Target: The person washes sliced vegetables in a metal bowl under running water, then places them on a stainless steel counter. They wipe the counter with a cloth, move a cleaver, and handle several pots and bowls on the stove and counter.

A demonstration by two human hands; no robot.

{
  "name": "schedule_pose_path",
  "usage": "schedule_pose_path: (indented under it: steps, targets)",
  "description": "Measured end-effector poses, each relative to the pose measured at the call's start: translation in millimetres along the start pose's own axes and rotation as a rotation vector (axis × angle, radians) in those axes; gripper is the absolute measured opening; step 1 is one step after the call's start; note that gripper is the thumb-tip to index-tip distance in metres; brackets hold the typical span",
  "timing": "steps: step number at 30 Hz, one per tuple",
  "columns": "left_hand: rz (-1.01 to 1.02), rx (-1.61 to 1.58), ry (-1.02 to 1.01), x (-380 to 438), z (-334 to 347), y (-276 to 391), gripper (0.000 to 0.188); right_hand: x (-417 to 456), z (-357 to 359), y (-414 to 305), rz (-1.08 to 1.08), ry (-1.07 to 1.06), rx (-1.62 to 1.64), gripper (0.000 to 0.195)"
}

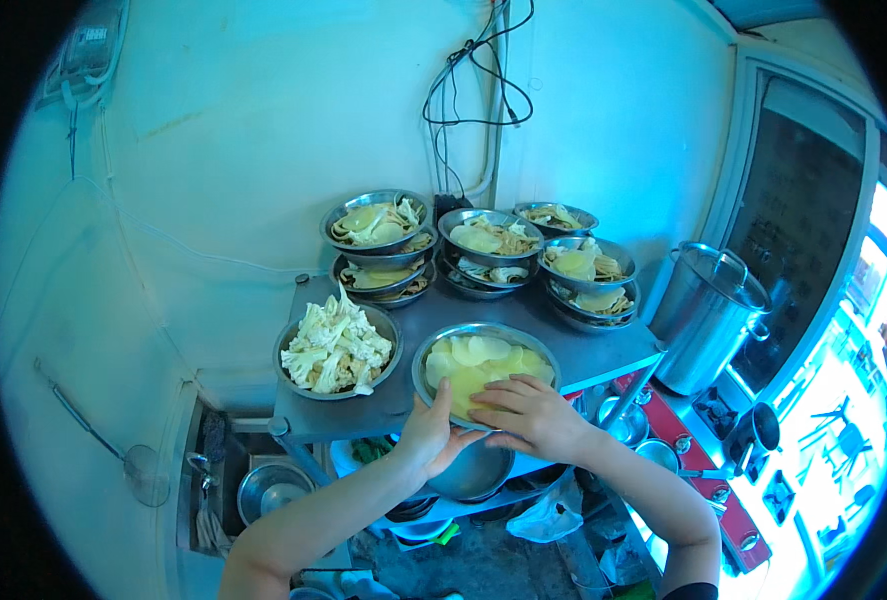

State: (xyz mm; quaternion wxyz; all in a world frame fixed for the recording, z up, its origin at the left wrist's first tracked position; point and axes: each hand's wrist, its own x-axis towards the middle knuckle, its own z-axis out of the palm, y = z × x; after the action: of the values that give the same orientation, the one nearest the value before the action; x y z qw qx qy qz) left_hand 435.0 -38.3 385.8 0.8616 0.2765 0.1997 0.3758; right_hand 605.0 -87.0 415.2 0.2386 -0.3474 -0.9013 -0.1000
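A metal bowl of sliced potatoes (482, 360) stands at the front edge of a metal shelf top (406, 330). My left hand (432, 439) grips its near rim, thumb over the edge and fingers beneath. With fingers somewhat spread, my right hand (530, 416) rests over the slices and near rim; whether it holds any slice is hidden. To the left sits a metal bowl heaped with cauliflower florets (335, 349). Behind are stacked metal bowls of mixed sliced vegetables, at the left (376, 225), middle (491, 236) and right (587, 262).
A tall lidded steel pot (710, 315) stands at the right, beside a stove with a red front panel (721, 495) and saucepans. Lower left is a sink with a metal basin (275, 491). A wire skimmer (146, 475) hangs on the left wall; looped cables (473, 82) hang behind.
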Motion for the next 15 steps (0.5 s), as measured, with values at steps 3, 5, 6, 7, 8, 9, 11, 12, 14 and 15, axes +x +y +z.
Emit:
schedule_pose_path:
  steps: [3, 5, 6, 7, 8, 9, 11, 12, 14, 15]
  targets:
    - [0.04, 0.053, 0.005, 4.2, -6.3, -6.6, 0.041, 2.1, 9.7, 10.7, -0.025, 0.048, -0.12, 0.037]
    - [-0.006, 0.088, 0.069, 4.3, -3.0, -3.2, 0.046, 2.6, 13.9, 21.0, -0.024, 0.067, -0.182, 0.035]
    - [-0.069, 0.126, 0.183, -2.4, 9.0, -1.6, 0.053, -1.7, 18.5, 29.7, 0.005, 0.058, -0.171, 0.034]
    - [-0.064, 0.151, 0.161, -6.1, 2.2, -4.3, 0.054, 1.1, 20.0, 36.8, 0.017, 0.063, -0.164, 0.033]
    - [-0.06, 0.175, 0.135, -11.9, -9.5, -6.2, 0.056, 2.0, 21.6, 43.1, 0.032, 0.065, -0.161, 0.032]
    - [-0.045, 0.204, 0.115, -20.1, -21.2, -5.6, 0.057, 6.3, 24.5, 47.5, 0.033, 0.064, -0.155, 0.031]
    - [-0.127, 0.238, 0.14, -31.4, -47.7, -17.4, 0.053, 7.8, 24.0, 56.8, 0.044, 0.05, -0.167, 0.03]
    - [-0.187, 0.247, 0.158, -37.9, -75.2, -20.5, 0.048, 13.4, 28.2, 60.2, 0.031, 0.038, -0.168, 0.033]
    - [-0.21, 0.322, 0.208, -50.8, -124.2, -39.9, 0.037, 15.5, 24.8, 54.1, 0.062, 0.104, -0.202, 0.035]
    - [-0.154, 0.401, 0.275, -65.8, -145.3, -48.7, 0.03, 20.5, 22.7, 48.5, 0.062, 0.147, -0.202, 0.037]
